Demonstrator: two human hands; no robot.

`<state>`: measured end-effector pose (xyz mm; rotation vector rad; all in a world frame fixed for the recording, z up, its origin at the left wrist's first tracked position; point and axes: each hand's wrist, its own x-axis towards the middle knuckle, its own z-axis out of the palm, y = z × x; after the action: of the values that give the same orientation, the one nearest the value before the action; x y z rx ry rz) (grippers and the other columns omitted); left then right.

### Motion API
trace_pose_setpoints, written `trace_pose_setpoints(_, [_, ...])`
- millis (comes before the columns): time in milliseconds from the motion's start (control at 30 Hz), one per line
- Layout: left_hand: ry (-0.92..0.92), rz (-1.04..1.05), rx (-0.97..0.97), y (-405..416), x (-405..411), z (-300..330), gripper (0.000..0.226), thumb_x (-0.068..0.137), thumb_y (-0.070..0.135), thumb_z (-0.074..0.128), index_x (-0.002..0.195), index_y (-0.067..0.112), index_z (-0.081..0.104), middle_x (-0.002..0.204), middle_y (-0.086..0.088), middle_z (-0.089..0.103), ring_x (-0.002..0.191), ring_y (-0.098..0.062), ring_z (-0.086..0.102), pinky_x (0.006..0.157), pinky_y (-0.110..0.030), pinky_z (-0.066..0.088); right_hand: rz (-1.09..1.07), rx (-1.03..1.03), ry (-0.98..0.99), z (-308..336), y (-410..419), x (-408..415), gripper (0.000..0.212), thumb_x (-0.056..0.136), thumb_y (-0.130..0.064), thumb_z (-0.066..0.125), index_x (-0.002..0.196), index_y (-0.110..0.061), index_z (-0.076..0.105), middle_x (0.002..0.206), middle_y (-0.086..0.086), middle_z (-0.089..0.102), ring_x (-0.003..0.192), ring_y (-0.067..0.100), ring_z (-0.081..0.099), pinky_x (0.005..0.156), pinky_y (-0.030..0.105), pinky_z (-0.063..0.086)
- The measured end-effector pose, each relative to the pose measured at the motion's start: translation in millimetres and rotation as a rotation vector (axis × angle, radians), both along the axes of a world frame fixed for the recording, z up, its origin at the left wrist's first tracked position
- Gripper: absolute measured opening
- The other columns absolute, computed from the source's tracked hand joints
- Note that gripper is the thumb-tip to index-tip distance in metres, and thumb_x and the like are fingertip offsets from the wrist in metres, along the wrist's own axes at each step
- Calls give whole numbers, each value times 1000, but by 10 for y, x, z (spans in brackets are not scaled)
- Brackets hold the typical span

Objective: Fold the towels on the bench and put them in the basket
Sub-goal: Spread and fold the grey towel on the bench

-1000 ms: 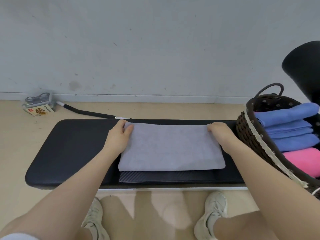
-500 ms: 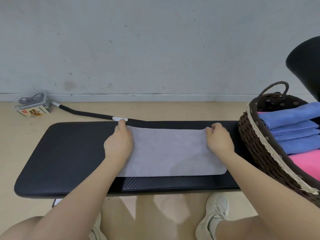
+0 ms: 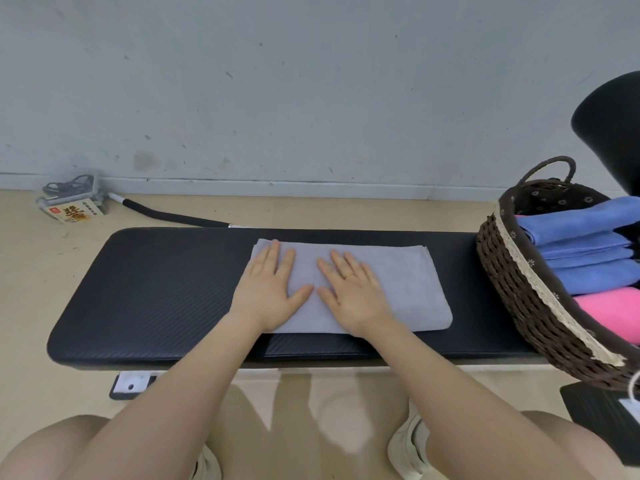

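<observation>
Hands lie flat on a grey towel point(image 3: 398, 282) in the middle of the black tabletop point(image 3: 156, 292). The left hand point(image 3: 270, 289) presses on the left part of the towel with straight fingers held close together. The right hand point(image 3: 353, 292) presses beside it, near the middle of the towel, with its fingers spread a little. A gold ring point(image 3: 349, 275) sits on one finger of the right hand. The two thumbs point at each other and almost touch. The towel is folded into a long shape and lies flat, with its right part bare.

A brown woven basket point(image 3: 519, 299) stands on the right end of the tabletop, near the towel but not touching it. Inside it are folded blue towels point(image 3: 585, 251) in a row and a pink towel point(image 3: 613, 310) next to them, closer to the person.

On the floor behind the tabletop, by the wall, lie a small box with yellow print point(image 3: 74, 211) and a black stick point(image 3: 173, 216). The person's knees and light shoes point(image 3: 405, 452) show at the bottom.
</observation>
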<state>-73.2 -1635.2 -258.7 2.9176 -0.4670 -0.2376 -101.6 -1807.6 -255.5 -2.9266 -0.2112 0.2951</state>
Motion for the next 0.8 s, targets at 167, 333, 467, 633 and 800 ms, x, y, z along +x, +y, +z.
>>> trace_pose_setpoints(167, [36, 107, -18, 28, -49, 16, 83, 88, 66, 28, 150, 19, -2, 157, -11, -14, 145, -24, -13, 118, -35, -2, -200, -68, 29, 15, -535, -168, 60, 97, -53, 17, 149, -34, -4, 159, -6, -12, 147, 14, -11, 118, 36, -7])
trace_pose_setpoints(333, [21, 149, -20, 53, -102, 3, 89, 88, 66, 29, 149, 9, -3, 157, -12, -11, 146, -24, -6, 119, -34, 2, -469, -53, 0, -7, -854, -302, 63, 97, -52, 15, 151, -25, -3, 160, -1, -6, 147, 19, -4, 119, 42, 0])
trace_pose_setpoints(467, [-16, 143, 75, 34, -151, 59, 89, 88, 65, 24, 149, 6, -2, 158, -11, -7, 146, -23, -3, 119, -38, 1, -652, 0, -127, 7, -845, -370, 58, 98, -42, 27, 146, -8, 25, 156, 8, 22, 144, 23, 18, 117, 42, 16])
trace_pose_setpoints(633, [-4, -219, 27, -183, -88, 239, 98, 66, 69, 0, 149, 18, 13, 158, 1, -10, 146, -18, -4, 118, -33, -1, -830, 249, -140, 219, -826, -265, 32, 87, -29, 50, 109, -7, 54, 115, 12, 53, 106, 30, 47, 82, 39, 42])
trace_pose_setpoints(800, [139, -371, -1, -594, -64, 263, 87, 83, 65, 46, 150, 23, 8, 157, 4, -14, 146, -19, -10, 119, -36, -2, -1022, 896, 92, 325, -915, -214, 52, 79, -17, 69, 120, -2, 41, 108, 10, 53, 93, 26, 56, 77, 38, 52])
